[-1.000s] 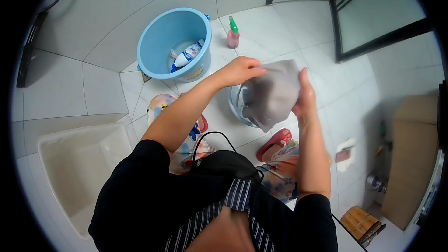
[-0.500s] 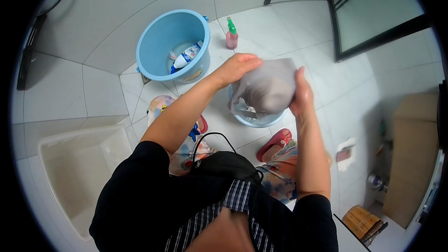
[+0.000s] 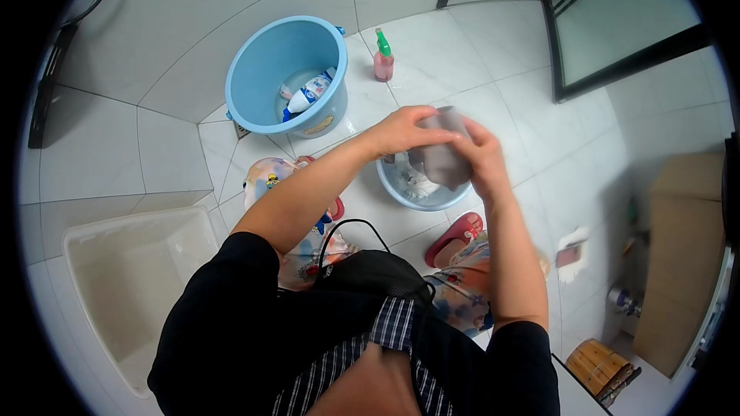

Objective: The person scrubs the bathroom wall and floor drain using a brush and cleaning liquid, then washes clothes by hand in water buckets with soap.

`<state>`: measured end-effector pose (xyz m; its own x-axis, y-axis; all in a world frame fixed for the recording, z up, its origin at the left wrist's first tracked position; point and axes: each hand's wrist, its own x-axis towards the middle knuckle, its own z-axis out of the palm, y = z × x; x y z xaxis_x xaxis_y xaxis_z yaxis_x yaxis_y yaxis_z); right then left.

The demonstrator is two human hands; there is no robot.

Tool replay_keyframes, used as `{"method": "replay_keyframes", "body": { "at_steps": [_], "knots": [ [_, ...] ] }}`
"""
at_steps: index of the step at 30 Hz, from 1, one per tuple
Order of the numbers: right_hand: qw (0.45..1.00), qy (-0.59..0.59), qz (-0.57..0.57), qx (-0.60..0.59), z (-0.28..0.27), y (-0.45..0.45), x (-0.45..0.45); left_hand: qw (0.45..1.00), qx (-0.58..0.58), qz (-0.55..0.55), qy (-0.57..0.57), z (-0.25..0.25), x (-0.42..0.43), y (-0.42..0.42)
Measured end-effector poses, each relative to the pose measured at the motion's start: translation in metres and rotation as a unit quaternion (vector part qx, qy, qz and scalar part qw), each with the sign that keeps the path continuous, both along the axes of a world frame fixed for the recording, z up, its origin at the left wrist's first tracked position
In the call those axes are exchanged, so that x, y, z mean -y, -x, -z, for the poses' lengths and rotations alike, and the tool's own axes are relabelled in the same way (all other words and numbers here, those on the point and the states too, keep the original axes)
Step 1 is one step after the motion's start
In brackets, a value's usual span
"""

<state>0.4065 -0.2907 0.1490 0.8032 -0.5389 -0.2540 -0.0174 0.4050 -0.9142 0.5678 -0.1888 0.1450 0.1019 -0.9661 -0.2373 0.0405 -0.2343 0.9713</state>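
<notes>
Both hands grip a wet-looking grey cloth (image 3: 447,156), bunched up over a light blue basin (image 3: 424,204). My left hand (image 3: 408,130) is closed on its upper left edge. From the right side, my right hand (image 3: 484,160) wraps around the cloth, close to the left hand's fingertips. Beneath the cloth, some white fabric (image 3: 416,183) shows in the basin; the cloth and hands hide the basin's far part.
A large blue bucket (image 3: 254,54) with a white-and-blue bottle (image 3: 310,92) inside stands at the back left, beside a pink spray bottle (image 3: 384,65). A white tub (image 3: 139,219) lies left. At the right are a brown board-like panel (image 3: 682,262) and a wooden bucket (image 3: 597,366).
The grey cloth was spread wide between my hands and is now gathered into a small bundle. My hands have come together, and more of the basin's contents shows.
</notes>
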Motion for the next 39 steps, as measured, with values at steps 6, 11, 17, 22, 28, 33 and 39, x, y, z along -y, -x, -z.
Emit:
{"method": "replay_keyframes", "body": {
  "at_steps": [6, 11, 17, 22, 28, 33, 39],
  "knots": [
    [0.996, 0.068, -0.064, 0.005, -0.008, -0.001, -0.002, 0.995, -0.099, -0.016, 0.028, 0.002, -0.002, 0.002],
    [0.995, 0.051, -0.048, -0.073, 0.002, 0.0, 0.013, 0.985, -0.149, -0.065, 0.05, 0.0, -0.004, 0.0],
    [0.971, 0.184, -0.078, -0.136, 0.007, 0.0, 0.012, 0.984, -0.128, -0.092, 0.085, 0.0, -0.005, -0.012],
    [0.959, 0.236, -0.044, -0.153, 0.001, -0.001, 0.013, 0.985, -0.089, -0.131, 0.073, 0.002, -0.002, -0.015],
    [0.976, 0.174, -0.07, -0.109, 0.002, 0.002, 0.011, 0.97, 0.098, -0.164, 0.151, 0.015, 0.002, -0.017],
    [0.962, 0.171, -0.125, -0.174, -0.001, 0.003, 0.015, 0.946, 0.15, -0.184, 0.221, 0.011, 0.003, -0.008],
    [0.932, 0.301, -0.138, -0.149, 0.012, 0.002, 0.01, 0.922, 0.319, -0.161, 0.147, -0.002, -0.001, 0.003]
  ]
}}
